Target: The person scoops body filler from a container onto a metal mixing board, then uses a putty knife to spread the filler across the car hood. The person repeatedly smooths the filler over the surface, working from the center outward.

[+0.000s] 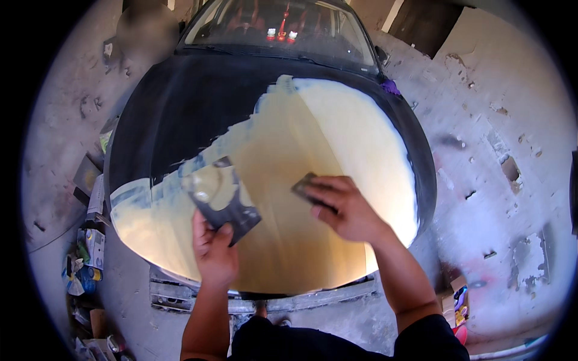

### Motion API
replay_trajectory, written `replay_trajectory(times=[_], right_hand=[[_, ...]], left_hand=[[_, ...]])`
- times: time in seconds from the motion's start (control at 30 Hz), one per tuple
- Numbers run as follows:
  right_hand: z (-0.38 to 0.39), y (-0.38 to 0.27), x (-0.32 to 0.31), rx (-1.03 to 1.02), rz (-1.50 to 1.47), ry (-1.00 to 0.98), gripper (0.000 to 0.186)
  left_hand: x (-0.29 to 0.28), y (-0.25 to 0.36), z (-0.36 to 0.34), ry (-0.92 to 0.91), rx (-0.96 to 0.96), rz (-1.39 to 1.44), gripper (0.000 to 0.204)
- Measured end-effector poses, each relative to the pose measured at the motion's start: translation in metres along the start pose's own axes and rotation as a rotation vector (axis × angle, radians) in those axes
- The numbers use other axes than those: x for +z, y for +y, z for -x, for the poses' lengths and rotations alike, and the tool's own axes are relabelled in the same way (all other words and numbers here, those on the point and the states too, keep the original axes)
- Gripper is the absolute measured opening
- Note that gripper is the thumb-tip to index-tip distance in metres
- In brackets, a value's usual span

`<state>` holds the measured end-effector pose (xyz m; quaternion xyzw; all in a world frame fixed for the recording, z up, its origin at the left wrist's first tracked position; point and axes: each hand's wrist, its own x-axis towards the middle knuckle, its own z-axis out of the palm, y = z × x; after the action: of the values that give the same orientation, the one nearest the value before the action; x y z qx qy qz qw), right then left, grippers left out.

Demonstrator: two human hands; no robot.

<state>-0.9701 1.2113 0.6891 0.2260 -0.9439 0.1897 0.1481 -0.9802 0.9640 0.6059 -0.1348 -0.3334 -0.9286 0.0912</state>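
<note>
My left hand [214, 253] grips the lower edge of a dark flat mixing board [239, 221], thumb on top. A glossy cream mound of filler [209, 182] lies on the board, which is tilted above the car hood. To its right, my right hand [348, 207] pinches a small dark spreader [303, 188] over the middle of the hood; whether its edge touches the surface is unclear. Yellowish filler coats the front and right of the hood [277, 240], paler on the right. The hood's far left part [192, 96] is dark, with a ragged filler edge against it.
Beyond the hood is the windshield [241, 30], with small red and white figures behind it. A purple cloth [390, 87] sits by the right rear hood corner. Boxes and containers [90, 246] stand on the left floor; another open box [456, 301] is at lower right.
</note>
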Motion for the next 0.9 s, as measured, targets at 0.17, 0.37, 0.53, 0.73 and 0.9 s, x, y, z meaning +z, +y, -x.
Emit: replay_trajectory(times=[0.17, 0.37, 0.53, 0.73, 0.9], right_hand=[[-0.103, 0.099, -0.018, 0.275, -0.072, -0.109, 0.037], [-0.249, 0.173, -0.025, 0.793, 0.005, -0.42, 0.049], [-0.346, 0.216, -0.011, 0.906, 0.297, -0.573, 0.048], [-0.425, 0.246, 0.029, 0.981, 0.272, -0.514, 0.046], [-0.456, 0.245, 0.051, 1.003, 0.241, -0.524, 0.05]], left_hand=[[-0.071, 0.008, -0.028, 0.157, 0.066, -0.004, 0.06], [-0.148, -0.004, -0.039, 0.399, 0.1, -0.185, 0.063], [-0.145, -0.003, -0.031, 0.325, 0.136, -0.175, 0.063], [-0.135, 0.016, -0.038, 0.379, -0.034, -0.5, 0.059], [-0.127, 0.026, -0.049, 0.365, -0.11, -0.709, 0.042]])
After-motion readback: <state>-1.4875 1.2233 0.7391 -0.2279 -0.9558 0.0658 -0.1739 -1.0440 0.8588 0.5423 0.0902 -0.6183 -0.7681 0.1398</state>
